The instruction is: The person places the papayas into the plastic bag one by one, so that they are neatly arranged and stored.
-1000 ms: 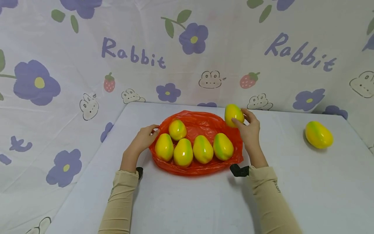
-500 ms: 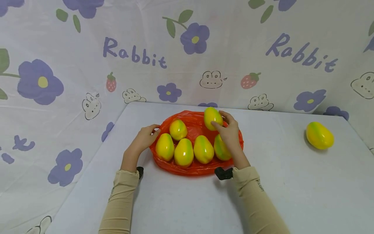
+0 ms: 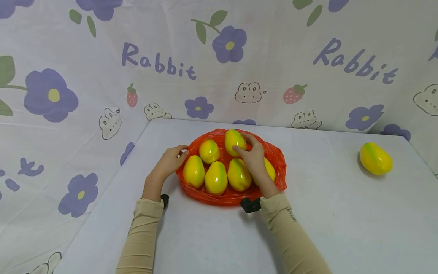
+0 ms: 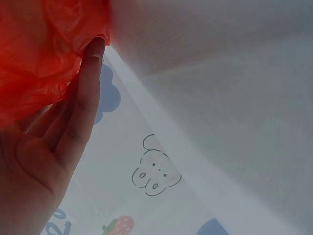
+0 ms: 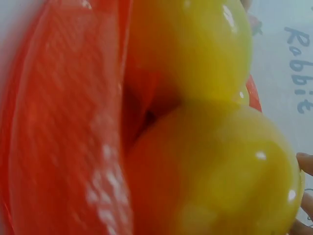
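A red plastic bag (image 3: 277, 179) lies spread wide on the table, its rim rolled up round several glossy yellow-green fruits, shaped like mangoes or small papayas. At its left rim, my left hand (image 3: 169, 160) pinches the plastic; in the left wrist view the fingers (image 4: 85, 98) reach along the red film. With thumb and fingers my right hand (image 3: 253, 154) grips one more fruit (image 3: 234, 142) over the back middle of the bag. A fruit (image 3: 268, 171) at the right is partly hidden behind that hand. Two fruits (image 5: 210, 171) fill much of the right wrist view.
Another yellow-green fruit (image 3: 375, 158) lies alone on the white table (image 3: 342, 213), far right of the bag. A patterned cloth (image 3: 267, 45) with flowers and rabbits hangs behind the table's back edge.
My right hand has carried its fruit leftward and slightly down, from above the bag's right rim to beside the fruit at the back. The left hand has stayed at the rim.
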